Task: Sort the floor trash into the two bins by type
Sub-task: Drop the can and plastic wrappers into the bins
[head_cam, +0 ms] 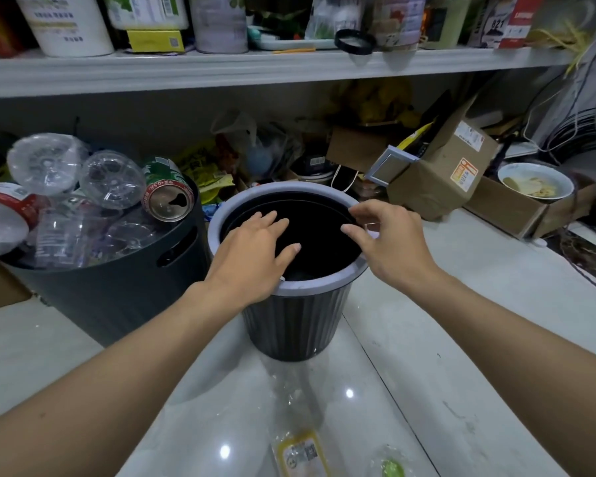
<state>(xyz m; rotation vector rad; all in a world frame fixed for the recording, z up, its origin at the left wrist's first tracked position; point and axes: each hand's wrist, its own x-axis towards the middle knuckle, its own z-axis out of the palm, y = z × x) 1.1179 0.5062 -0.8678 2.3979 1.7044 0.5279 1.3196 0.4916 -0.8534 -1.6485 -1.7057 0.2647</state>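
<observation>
A person's left hand hovers palm down over the mouth of a small black ribbed bin with a pale grey rim. Its fingers are straight and slightly spread, and it holds nothing. The right hand sits at the right side of the same rim with its fingers loosely bent and parted. Nothing can be made out in its grasp, and it is unclear whether it touches the rim. The inside of the small bin is dark, so its contents cannot be seen. Just to its left stands a larger dark bin with a handle slot in its side. It is heaped above the rim with clear plastic bottles and an opened drink can lying on its side. In front of the small bin, on the glossy pale tiled floor, lies a clear plastic wrapper with a yellow label. Near it, to the right, is a small clear scrap with something green in it. Behind the bins are a tilted cardboard box, a white bowl with food scraps resting in another box, and a white shelf crowded with tubs and packets.
</observation>
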